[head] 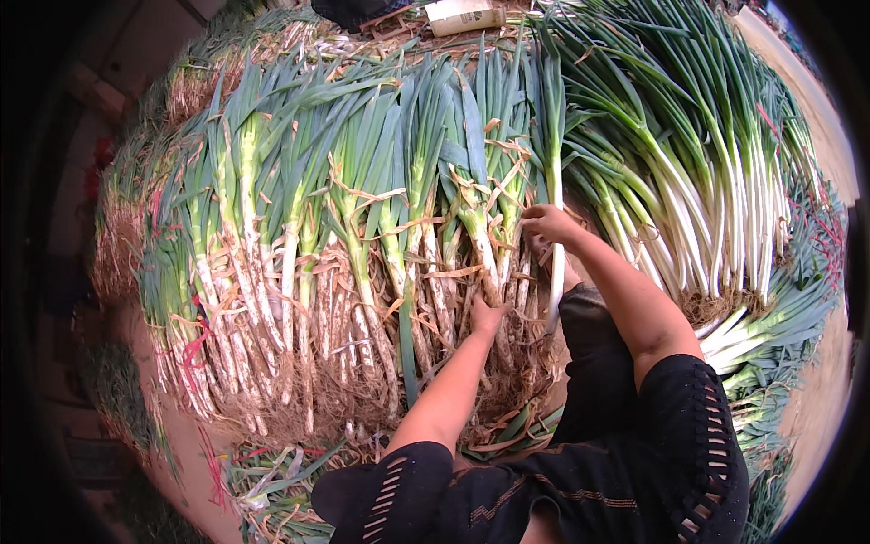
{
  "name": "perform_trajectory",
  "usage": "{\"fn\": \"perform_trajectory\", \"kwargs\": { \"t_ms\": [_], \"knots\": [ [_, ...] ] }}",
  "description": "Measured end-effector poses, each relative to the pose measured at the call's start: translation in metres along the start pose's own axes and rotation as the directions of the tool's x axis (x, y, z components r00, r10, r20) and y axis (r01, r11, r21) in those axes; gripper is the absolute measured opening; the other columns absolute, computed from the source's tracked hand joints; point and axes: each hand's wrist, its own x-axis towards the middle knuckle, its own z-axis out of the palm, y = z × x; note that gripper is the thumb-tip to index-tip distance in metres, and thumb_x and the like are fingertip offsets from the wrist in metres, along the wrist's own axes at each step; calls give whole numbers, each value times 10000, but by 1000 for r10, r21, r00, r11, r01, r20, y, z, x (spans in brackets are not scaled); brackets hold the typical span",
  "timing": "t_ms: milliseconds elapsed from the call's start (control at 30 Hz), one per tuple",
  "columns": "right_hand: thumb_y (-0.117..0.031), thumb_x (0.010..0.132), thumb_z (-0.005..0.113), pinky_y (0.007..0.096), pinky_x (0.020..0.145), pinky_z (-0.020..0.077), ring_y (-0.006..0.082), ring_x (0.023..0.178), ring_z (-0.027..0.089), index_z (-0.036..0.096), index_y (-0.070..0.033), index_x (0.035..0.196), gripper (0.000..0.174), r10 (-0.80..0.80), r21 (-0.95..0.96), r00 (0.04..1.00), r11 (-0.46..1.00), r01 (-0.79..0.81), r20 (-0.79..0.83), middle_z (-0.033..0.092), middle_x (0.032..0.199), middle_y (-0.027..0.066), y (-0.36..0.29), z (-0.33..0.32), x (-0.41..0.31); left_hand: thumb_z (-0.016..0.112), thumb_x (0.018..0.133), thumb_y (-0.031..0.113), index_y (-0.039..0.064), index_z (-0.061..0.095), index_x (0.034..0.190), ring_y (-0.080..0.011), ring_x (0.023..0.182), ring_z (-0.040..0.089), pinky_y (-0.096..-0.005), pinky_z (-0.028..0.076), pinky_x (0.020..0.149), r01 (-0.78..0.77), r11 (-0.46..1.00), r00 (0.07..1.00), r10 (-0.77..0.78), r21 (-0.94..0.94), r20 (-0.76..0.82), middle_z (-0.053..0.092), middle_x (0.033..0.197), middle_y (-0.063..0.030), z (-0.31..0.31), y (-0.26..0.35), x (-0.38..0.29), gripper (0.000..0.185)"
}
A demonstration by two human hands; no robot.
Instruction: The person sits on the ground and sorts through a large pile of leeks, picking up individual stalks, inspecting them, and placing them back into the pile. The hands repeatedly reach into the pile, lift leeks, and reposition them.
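Observation:
Soil-streaked scallions, the thick long kind (367,299), lie side by side before me, green leaves away and roots toward me. My left hand (486,316) grips the lower stem of one thick, dirty scallion (484,251), its thumb across the stem. Farther up and to the right, my right hand (549,223) has its fingers curled beside the same scallion's neighbours and their dry leaves. Whatever may be between those fingertips is hidden. A whiter, cleaner scallion (556,180) runs lengthwise beneath my right hand and wrist.
On the right lies a pile of clean white-stemmed scallions (714,204). Red ties (194,347) show among bundles at the left. A pale cylindrical container (467,22) lies at the top. Loose leaves (285,489) litter the floor, and my bent leg (591,367) is at the right.

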Motion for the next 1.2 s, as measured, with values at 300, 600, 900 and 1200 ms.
{"fn": "perform_trajectory", "kwargs": {
  "t_ms": [300,600,900,1200],
  "knots": [
    [-180,873,623,285,835,466,140,911,610,561,4,1167,353,-286,216,943,944,248,169,640,1020,75,-107,16,-83,521,874,92,12,477,1091,-112,518,474,-226,444,436,51,812,977,80,-582,198,495,663,-48,-112,108,-68,235],
    [-224,829,654,325,974,397,241,1113,518,433,26,1285,564,-163,496,974,840,221,-158,529,1208,171,-106,74,-134,627,843,246,-94,140,1398,-182,826,627,-329,536,812,-64,965,993,87,-253,82,615,962,-173,-177,94,-206,813],
    [-294,881,603,368,867,489,201,934,590,547,-89,1109,312,-207,930,945,321,-178,252,613,1054,69,-141,116,-137,639,840,242,-25,379,1293,-274,943,608,-419,503,854,-370,928,928,368,-43,-57,586,1109,-177,-172,18,-261,588],
    [-239,889,564,365,866,474,224,924,600,511,-47,1191,361,-247,946,938,275,-172,242,615,1064,96,-129,142,-149,586,885,189,-7,470,1108,-199,944,537,-329,413,882,-500,718,866,399,-485,-302,564,1005,-98,-184,116,-162,318]
  ]
}}
